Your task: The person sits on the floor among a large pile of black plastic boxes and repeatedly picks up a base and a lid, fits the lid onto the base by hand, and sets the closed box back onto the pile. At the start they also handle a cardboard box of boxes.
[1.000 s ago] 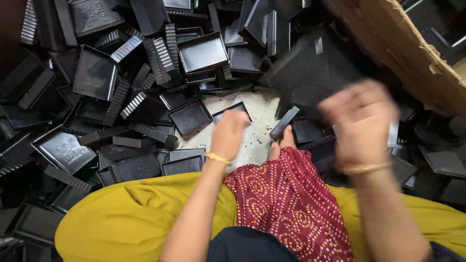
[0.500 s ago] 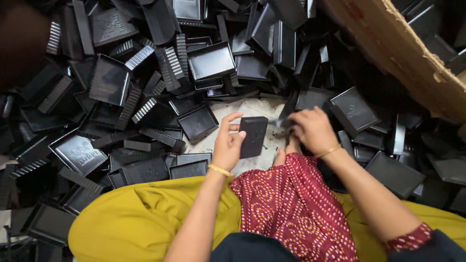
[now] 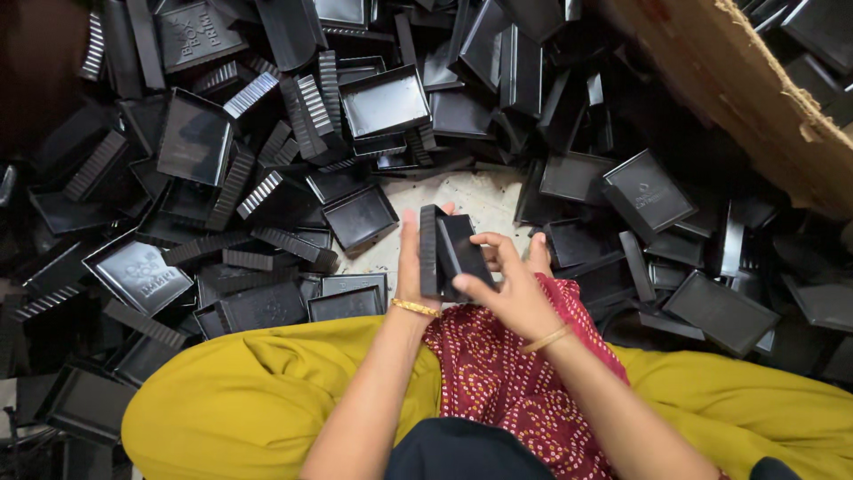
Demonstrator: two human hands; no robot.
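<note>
Partly hidden behind our fingers: two black plastic box parts (image 3: 449,252), smooth, rectangular, held on edge above our lap. Our left hand (image 3: 410,265) grasps the ribbed-edged one; our right hand (image 3: 508,286) grips the other against it. Far and left: a heap of black trays (image 3: 384,100). Far right: a brown cardboard edge (image 3: 737,84), cut off.

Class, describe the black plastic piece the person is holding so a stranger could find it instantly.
Start at the red patterned cloth on the lap. Just above it, the left hand and right hand grip a black plastic box piece. It alone is lifted off the pile.
</note>
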